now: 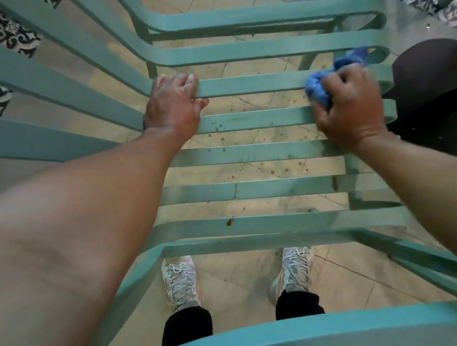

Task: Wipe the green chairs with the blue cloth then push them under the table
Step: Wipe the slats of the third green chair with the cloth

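Both hands busy: left hand (173,107) grips a green chair (262,151) slat, right hand (351,110) clenches mostly-hidden, motion-blurred blue cloth (318,91).

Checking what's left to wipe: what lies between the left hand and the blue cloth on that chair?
In the head view, only a bare stretch of green seat slat runs from the left hand to the blue cloth, gripped by the right hand.

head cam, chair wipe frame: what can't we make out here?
- Table: only a dark rounded shape at the right edge, cut off; cannot confirm it is the table.
- Blue cloth: mostly bunched inside the right hand; contact with the slat is blurred.
- Green chair: legs cut off by the edges.
- Left hand: fingertips curl out of sight under the slat.
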`<action>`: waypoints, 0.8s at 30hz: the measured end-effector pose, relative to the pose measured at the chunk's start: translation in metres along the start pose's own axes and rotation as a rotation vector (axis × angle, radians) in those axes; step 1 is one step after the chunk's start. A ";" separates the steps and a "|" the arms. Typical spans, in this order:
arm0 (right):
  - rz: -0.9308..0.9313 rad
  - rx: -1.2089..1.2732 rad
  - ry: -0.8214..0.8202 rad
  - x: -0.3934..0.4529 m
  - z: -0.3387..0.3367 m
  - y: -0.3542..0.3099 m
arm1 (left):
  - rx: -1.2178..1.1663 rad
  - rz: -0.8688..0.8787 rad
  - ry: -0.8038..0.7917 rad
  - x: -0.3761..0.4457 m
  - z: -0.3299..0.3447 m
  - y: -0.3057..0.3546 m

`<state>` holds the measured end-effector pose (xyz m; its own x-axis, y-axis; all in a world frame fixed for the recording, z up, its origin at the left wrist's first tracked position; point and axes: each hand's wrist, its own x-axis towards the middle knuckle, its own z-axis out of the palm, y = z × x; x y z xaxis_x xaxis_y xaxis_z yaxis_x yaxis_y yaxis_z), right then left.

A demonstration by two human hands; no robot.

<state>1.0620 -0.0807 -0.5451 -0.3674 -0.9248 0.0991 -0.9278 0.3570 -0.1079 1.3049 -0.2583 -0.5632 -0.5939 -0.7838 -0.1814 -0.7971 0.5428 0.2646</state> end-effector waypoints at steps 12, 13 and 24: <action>0.114 0.259 -0.063 0.004 0.030 -0.213 | 0.076 0.031 -0.032 0.000 -0.008 -0.001; 0.118 0.272 -0.063 0.003 0.029 -0.212 | 0.071 0.028 -0.030 -0.001 -0.008 0.000; 0.672 -0.076 -0.016 -0.068 -0.033 0.035 | 0.047 0.019 -0.056 -0.004 -0.013 0.005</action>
<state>1.0526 -0.0006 -0.5229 -0.8655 -0.5005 0.0204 -0.5006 0.8628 -0.0710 1.3050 -0.2559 -0.5488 -0.6130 -0.7559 -0.2299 -0.7892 0.5719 0.2238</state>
